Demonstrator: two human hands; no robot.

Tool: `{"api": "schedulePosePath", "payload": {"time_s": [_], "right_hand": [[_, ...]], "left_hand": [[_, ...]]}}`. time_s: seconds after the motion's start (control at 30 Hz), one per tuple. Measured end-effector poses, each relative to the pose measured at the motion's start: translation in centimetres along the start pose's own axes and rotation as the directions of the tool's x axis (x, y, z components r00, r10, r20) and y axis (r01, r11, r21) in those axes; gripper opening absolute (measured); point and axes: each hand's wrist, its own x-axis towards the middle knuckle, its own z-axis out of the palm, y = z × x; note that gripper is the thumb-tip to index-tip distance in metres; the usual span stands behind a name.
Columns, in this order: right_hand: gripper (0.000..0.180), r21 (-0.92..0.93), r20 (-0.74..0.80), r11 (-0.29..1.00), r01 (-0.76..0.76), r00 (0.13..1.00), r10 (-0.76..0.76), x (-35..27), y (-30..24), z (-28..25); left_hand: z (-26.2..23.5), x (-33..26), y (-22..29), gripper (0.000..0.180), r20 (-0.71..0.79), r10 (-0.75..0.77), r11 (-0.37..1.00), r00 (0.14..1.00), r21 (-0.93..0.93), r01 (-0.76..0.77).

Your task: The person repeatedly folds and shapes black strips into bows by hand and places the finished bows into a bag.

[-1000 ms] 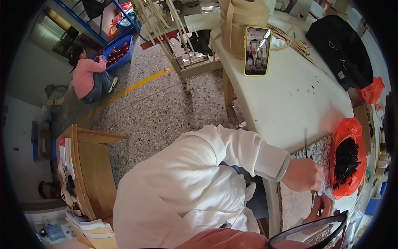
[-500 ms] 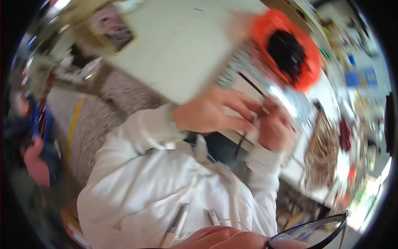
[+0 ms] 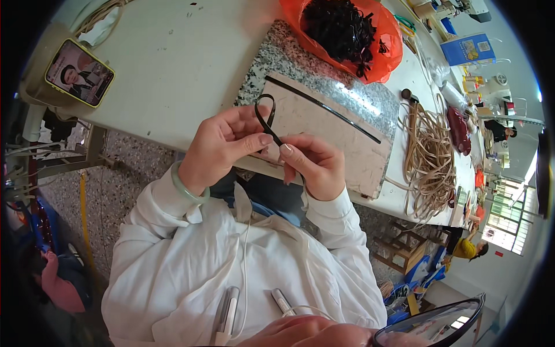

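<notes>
A white work table [image 3: 173,63] fills the upper view, carrying a speckled stone slab [image 3: 300,75] with a pale board [image 3: 335,133] on it. An orange bag [image 3: 384,46] of black strips sits beyond. The left hand [image 3: 222,147] and right hand [image 3: 312,165] meet over the table's near edge, fingertips pinched closed on a thin black strap [image 3: 267,115], looped just above them.
</notes>
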Motion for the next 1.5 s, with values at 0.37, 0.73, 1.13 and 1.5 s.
{"api": "schedulePosePath", "payload": {"time_s": [0.37,0.73,1.13,1.5], "right_hand": [[0.013,0.044,0.001,0.989,-0.14,0.99,0.14,-0.9,0.0,-0.3],[0.011,-0.698,0.256,0.576,0.426,0.899,-0.355,-1.5,-5.5,-2.8],[0.014,-0.549,0.416,0.631,0.548,0.834,-0.363,1.3,-1.5,-2.1],[0.013,-0.099,0.111,0.994,-0.043,0.992,0.054,-0.7,-1.0,-1.3]], "left_hand": [[-0.9,-0.5,-0.8,0.015,0.029,-0.044,0.993,0.999,0.111,0.041],[-1.0,-0.8,1.8,0.021,0.278,-0.431,0.902,0.858,0.109,0.418],[-0.4,-1.3,1.0,0.016,0.074,-0.171,0.933,0.983,0.333,0.137],[-0.6,-1.0,0.1,0.024,0.033,-0.194,0.965,0.98,0.185,0.185]]}}
